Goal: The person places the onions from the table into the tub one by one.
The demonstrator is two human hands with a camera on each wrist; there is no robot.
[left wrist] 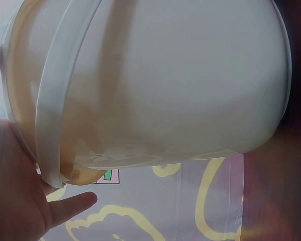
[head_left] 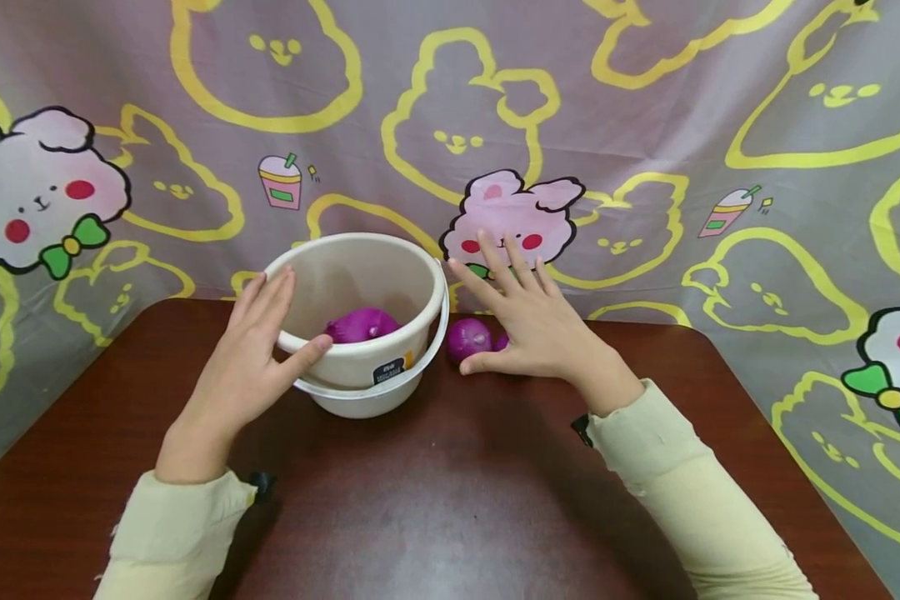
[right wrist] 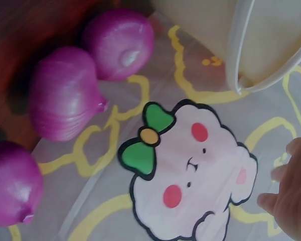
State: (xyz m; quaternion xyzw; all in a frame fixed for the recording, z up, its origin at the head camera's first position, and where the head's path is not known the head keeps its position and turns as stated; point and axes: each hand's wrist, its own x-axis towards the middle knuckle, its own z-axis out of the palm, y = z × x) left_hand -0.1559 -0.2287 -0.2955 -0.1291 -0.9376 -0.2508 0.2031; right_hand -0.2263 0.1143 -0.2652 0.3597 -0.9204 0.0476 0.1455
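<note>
A cream bucket (head_left: 337, 368) with a white handle (head_left: 420, 364) resting low round its front stands left of centre. In it a red onion (head_left: 362, 325) shows above the front rim; the bottom is hidden. My left hand (head_left: 243, 362) is at the bucket's left side, fingers extended by the rim and thumb over the front edge. Right of the bucket, my right hand (head_left: 536, 329) is raised with spread fingers, holding nothing. Behind it lie red onions; the right wrist view shows three: one (right wrist: 119, 44) nearest the bucket, a middle one (right wrist: 64, 95) and another (right wrist: 14, 183).
The brown wooden table (head_left: 435, 500) has rounded far corners. Directly behind it hangs a grey curtain (head_left: 630, 125) printed with cartoon rabbits and yellow outlines. Both sleeves carry dark straps at the wrists.
</note>
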